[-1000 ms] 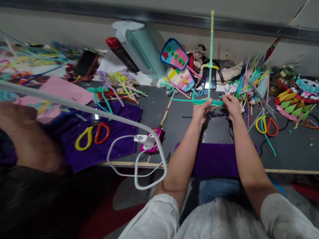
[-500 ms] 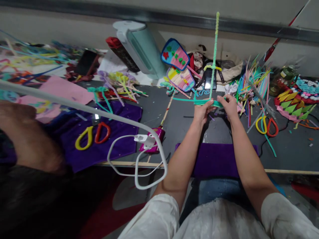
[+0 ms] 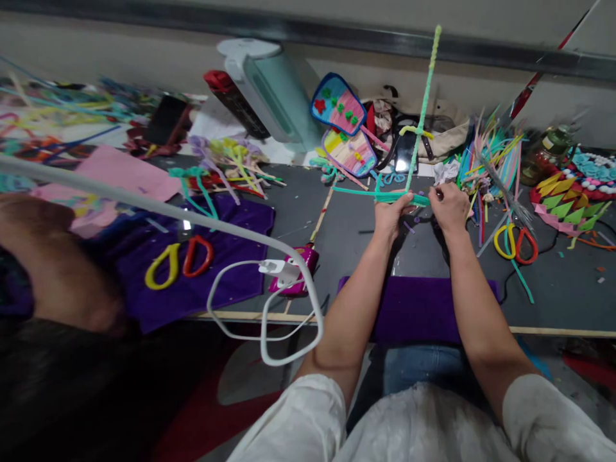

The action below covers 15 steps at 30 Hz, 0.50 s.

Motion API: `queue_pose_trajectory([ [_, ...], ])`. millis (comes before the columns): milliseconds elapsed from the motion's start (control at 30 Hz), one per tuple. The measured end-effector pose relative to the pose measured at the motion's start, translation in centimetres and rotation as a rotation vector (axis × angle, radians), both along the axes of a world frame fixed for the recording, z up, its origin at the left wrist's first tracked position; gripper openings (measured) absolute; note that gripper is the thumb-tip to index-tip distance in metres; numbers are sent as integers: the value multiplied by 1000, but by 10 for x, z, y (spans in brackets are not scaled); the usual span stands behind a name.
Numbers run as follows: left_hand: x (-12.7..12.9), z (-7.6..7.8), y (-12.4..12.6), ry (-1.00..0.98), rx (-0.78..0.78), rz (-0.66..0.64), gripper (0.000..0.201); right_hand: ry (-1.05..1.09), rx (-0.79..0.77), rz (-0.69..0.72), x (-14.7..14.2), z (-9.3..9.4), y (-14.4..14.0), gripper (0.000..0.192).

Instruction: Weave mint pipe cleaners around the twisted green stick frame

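Note:
My left hand and my right hand both grip a bundle of green pipe cleaners that lies crosswise between them above the dark table. From the bundle a long twisted green and yellow stem rises steeply, leaning a little to the right. A short yellow piece is wrapped around the stem partway up. The right hand's fingers pinch at the bundle's right end.
A purple cloth lies under my forearms. Scissors with yellow and red handles lie to the right, another pair on the left purple cloth. Loose pipe cleaners, woven fan shapes, a pink charger block with white cable, another person's arm.
The upright stem has tilted from nearly vertical to leaning right. My right hand has shifted slightly right along the bundle; my left hand has stayed almost in place.

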<state>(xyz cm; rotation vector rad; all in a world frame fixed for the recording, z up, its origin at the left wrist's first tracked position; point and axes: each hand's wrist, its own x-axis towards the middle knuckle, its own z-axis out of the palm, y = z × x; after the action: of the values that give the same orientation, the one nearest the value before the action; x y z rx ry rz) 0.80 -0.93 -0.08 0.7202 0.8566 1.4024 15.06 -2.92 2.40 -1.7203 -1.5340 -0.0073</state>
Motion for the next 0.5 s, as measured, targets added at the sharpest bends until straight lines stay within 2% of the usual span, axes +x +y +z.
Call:
queue_pose_trajectory([
  [167, -2, 1, 2, -21, -48, 3, 37, 182, 21, 89, 9, -3, 6, 32],
  [367, -5, 6, 1, -69, -108, -69, 34, 640, 10, 239, 13, -11, 18, 54],
  [500, -5, 6, 0, -90, -128, -123, 32, 931, -91, 298, 5, -16, 22, 56],
])
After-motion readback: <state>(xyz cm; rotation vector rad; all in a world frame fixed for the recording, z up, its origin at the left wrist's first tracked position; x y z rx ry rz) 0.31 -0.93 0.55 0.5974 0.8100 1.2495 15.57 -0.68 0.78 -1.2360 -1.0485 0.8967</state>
